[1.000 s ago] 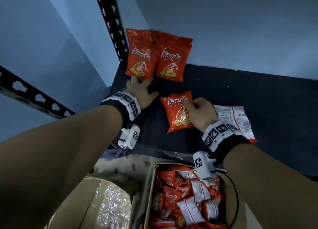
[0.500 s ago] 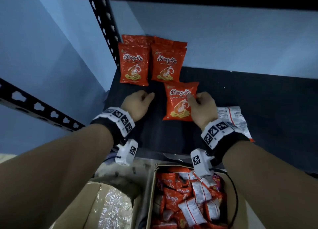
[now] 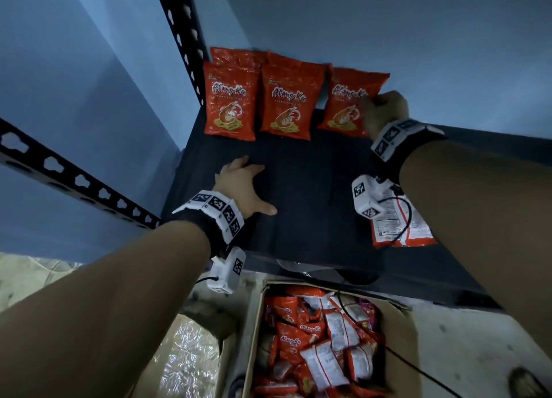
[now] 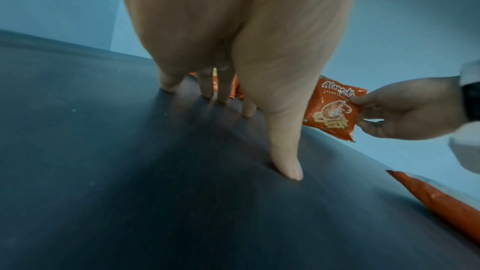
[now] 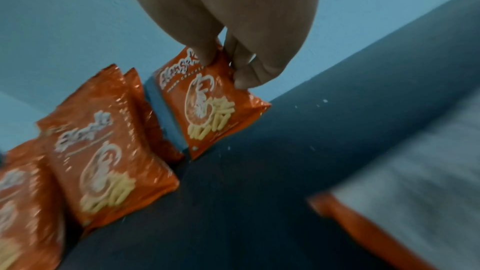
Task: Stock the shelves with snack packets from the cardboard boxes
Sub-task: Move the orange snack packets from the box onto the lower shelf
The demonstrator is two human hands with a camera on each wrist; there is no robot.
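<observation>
Snack packet pinched in right hand against blue wall, left hand splayed flat on dark shelf

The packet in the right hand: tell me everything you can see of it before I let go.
The held packet is a glossy orange-red foil pouch with white script lettering, a prawn drawing and pale cracker sticks printed on its front. It looks sealed and puffed. It stands roughly upright, front facing out, against the blue wall at the back of the dark shelf, to the right of the other standing packets with a small gap. The right hand pinches its upper right edge.
</observation>
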